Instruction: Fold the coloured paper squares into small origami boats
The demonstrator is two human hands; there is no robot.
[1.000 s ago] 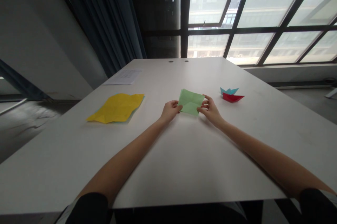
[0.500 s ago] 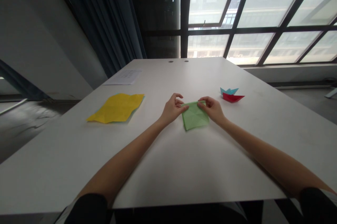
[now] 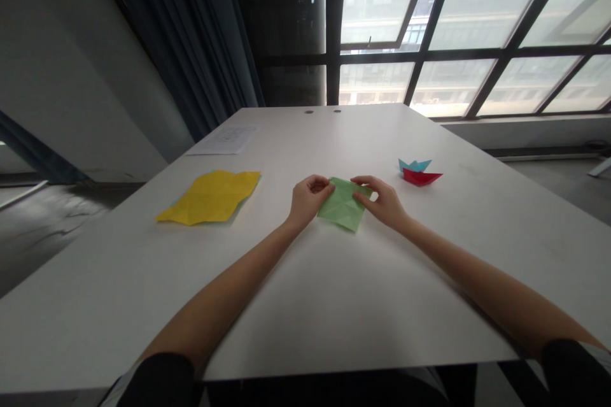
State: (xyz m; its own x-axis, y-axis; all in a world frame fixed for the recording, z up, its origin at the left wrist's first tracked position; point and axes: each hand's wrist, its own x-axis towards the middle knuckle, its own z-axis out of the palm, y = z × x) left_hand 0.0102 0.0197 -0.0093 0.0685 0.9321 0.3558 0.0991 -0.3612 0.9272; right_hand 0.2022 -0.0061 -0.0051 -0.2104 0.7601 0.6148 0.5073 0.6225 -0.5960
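A small folded square of green paper (image 3: 342,204) sits at the centre of the view, close to the white tabletop (image 3: 305,305), its near corner pointing toward five o'clock. Creases cross its face.

Two bare hands hold it, a little apart from each other. The left hand (image 3: 305,200) pinches the corner at eleven o'clock; the right hand (image 3: 384,202) grips the edge near one o'clock, thumb on top.

The paper looks almost weightless, thin and pliable, a bit springy where layered. It would probably crease under a hard press and might tear if the hands pulled against each other, so light thumb-and-finger holds at the layered corners or edges seem best.

At nine o'clock lies yellow paper (image 3: 212,197); at two o'clock, a blue paper boat (image 3: 414,166) and a red one (image 3: 420,178).
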